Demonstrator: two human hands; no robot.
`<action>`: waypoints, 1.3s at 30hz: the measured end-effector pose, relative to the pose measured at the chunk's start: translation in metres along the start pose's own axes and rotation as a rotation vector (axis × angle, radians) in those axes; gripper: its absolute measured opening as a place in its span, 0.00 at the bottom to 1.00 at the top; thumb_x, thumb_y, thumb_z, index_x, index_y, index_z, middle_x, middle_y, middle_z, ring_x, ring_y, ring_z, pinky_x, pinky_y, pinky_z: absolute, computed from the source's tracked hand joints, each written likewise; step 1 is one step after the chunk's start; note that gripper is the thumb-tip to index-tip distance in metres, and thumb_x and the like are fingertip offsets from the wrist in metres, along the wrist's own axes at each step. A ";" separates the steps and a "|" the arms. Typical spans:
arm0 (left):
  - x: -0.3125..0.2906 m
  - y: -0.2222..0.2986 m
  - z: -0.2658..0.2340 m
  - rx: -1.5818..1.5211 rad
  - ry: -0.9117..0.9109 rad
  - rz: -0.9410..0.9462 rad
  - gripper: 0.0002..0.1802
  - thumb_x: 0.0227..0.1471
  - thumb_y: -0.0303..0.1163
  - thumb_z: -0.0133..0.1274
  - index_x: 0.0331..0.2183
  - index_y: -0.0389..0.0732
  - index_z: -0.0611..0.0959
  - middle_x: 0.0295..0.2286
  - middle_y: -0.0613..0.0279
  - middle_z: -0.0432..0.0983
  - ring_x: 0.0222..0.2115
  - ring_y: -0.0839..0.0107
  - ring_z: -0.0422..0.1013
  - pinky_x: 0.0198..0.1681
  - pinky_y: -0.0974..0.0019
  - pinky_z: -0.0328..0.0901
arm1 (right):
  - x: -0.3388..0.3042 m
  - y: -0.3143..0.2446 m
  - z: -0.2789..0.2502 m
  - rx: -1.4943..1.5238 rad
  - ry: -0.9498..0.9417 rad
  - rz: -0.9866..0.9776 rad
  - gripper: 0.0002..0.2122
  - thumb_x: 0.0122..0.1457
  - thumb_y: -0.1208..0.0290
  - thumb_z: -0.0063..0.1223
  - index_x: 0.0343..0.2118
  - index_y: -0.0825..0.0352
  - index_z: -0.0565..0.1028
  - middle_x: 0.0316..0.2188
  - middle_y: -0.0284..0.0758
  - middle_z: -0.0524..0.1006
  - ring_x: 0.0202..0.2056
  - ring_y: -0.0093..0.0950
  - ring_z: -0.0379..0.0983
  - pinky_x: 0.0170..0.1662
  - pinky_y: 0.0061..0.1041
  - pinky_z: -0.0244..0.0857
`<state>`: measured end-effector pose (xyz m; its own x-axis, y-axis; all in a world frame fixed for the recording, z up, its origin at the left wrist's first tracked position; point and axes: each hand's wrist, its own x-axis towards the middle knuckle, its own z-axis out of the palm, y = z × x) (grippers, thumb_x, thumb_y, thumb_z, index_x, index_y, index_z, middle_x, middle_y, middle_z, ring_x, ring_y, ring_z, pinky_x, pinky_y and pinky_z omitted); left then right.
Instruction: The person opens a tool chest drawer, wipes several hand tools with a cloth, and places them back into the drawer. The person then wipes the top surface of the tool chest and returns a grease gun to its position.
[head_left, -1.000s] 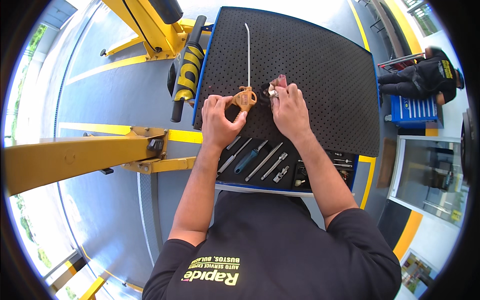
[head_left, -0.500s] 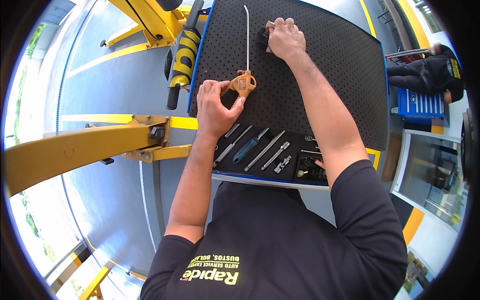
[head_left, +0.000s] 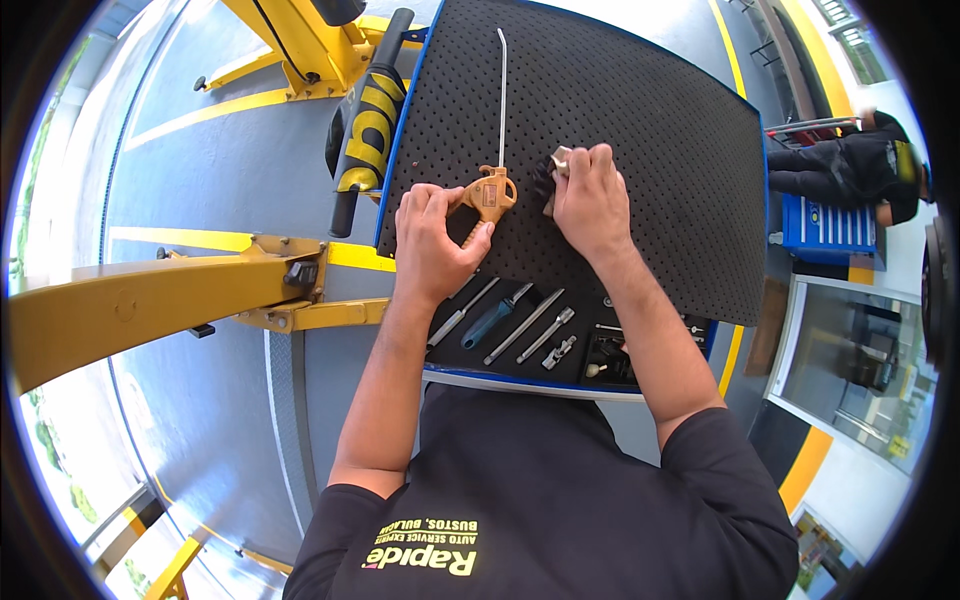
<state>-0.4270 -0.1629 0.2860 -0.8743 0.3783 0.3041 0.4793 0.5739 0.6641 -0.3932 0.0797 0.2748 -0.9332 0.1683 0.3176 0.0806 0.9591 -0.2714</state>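
An orange air blow gun [head_left: 490, 195] with a long thin metal nozzle lies over the black perforated mat [head_left: 660, 120], nozzle pointing away from me. My left hand [head_left: 432, 240] is closed around its handle, thumb on the near side. To the right of the gun, my right hand [head_left: 592, 205] is closed on a crumpled rag [head_left: 562, 158], beige with a dark part. The rag's lower portion is hidden under my fingers. It stays apart from the gun and nozzle.
Along the near edge, a drawer holds a blue-handled tool [head_left: 490, 322], steel bars and a socket joint [head_left: 559, 352]. A yellow lift arm [head_left: 170, 300] reaches in from the left. At far right, another person [head_left: 850, 165] is near a blue tool cabinet [head_left: 830, 230].
My right hand has drawn the rag toward me, from beside the nozzle's far half to beside the gun's body. My left hand keeps its hold; the whole view has shifted slightly.
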 end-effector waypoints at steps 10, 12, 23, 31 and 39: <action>-0.001 0.001 -0.002 -0.012 -0.005 -0.037 0.26 0.42 0.35 0.72 0.43 0.35 0.83 0.40 0.55 0.72 0.44 0.57 0.72 0.50 0.57 0.70 | 0.231 0.066 0.064 -0.200 -0.064 0.197 0.19 0.75 0.59 0.43 0.59 0.68 0.67 0.53 0.50 0.68 0.55 0.44 0.75 0.56 0.44 0.73; 0.001 -0.001 0.001 -0.025 0.016 -0.043 0.26 0.41 0.35 0.71 0.42 0.35 0.83 0.40 0.55 0.72 0.43 0.57 0.72 0.50 0.57 0.70 | 0.270 0.077 0.066 -0.315 -0.124 0.202 0.24 0.77 0.57 0.39 0.67 0.68 0.61 0.58 0.53 0.66 0.57 0.44 0.76 0.57 0.44 0.75; 0.002 -0.002 0.000 0.008 0.042 -0.030 0.23 0.41 0.36 0.71 0.40 0.37 0.83 0.37 0.56 0.73 0.42 0.56 0.72 0.50 0.55 0.68 | 0.031 0.018 -0.023 -0.056 -0.250 0.084 0.17 0.68 0.62 0.55 0.54 0.66 0.68 0.49 0.47 0.68 0.47 0.48 0.78 0.47 0.45 0.77; 0.002 -0.001 0.004 0.034 -0.045 -0.038 0.27 0.42 0.40 0.70 0.44 0.40 0.82 0.41 0.57 0.71 0.46 0.56 0.69 0.54 0.52 0.63 | -0.041 0.027 -0.032 -0.011 0.026 -0.080 0.15 0.58 0.72 0.65 0.42 0.64 0.68 0.40 0.39 0.66 0.40 0.40 0.74 0.40 0.41 0.72; -0.002 0.001 0.002 0.026 -0.034 -0.019 0.25 0.42 0.35 0.69 0.42 0.37 0.81 0.39 0.56 0.71 0.43 0.57 0.70 0.52 0.55 0.66 | 0.157 0.112 0.033 -0.242 -0.025 0.006 0.14 0.72 0.59 0.49 0.49 0.64 0.67 0.48 0.45 0.67 0.50 0.44 0.75 0.53 0.45 0.73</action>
<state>-0.4246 -0.1621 0.2846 -0.8804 0.3912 0.2682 0.4648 0.5995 0.6516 -0.5418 0.2058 0.2646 -0.9404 0.1719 0.2936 0.1656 0.9851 -0.0465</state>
